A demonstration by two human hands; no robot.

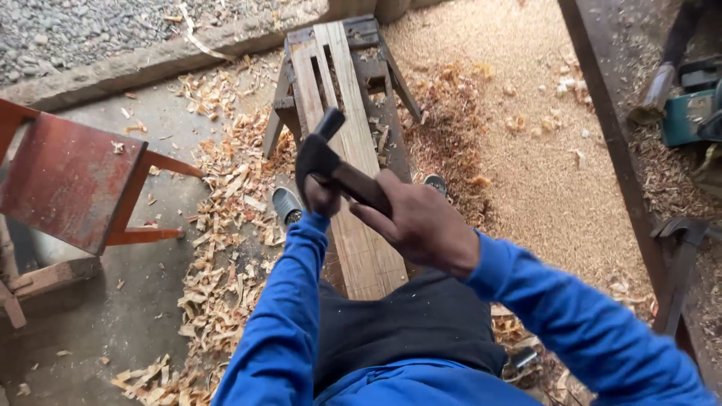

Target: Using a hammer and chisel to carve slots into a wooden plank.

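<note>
Plainly a two-handed grip at this moment: right hand (421, 225) closed around the dark wooden handle of the hammer (331, 162), left hand (322, 197) curled just under the head. Raised above the near half of the plank (342, 83), with the head tilted towards the plank's far end. Probably a claw hammer, though too blurred to rule out a small adze. Lying lengthwise on top of the trestle bench (372, 71), that pale plank, with its near end running in under the seated person's lap. For a clean blow, best to slide the left hand clear of the head before any swing, or else use it only to steady and guide at short range. Better to hold with the right hand further back on the handle for weight, wrist firm, and face square to the plank's surface. Worth pinning the plank with body weight, since nothing visible clamps it. Mind the feet: one shoe (286, 204) just left of the plank, another (436, 183) just right of it, both close to any glancing miss. Loose wood shavings (226, 225) heaped left of the plank and sawdust (526, 150) spread to its right, so poor footing either side. Well left of the plank, a red chair (68, 180), out of the way.
</note>
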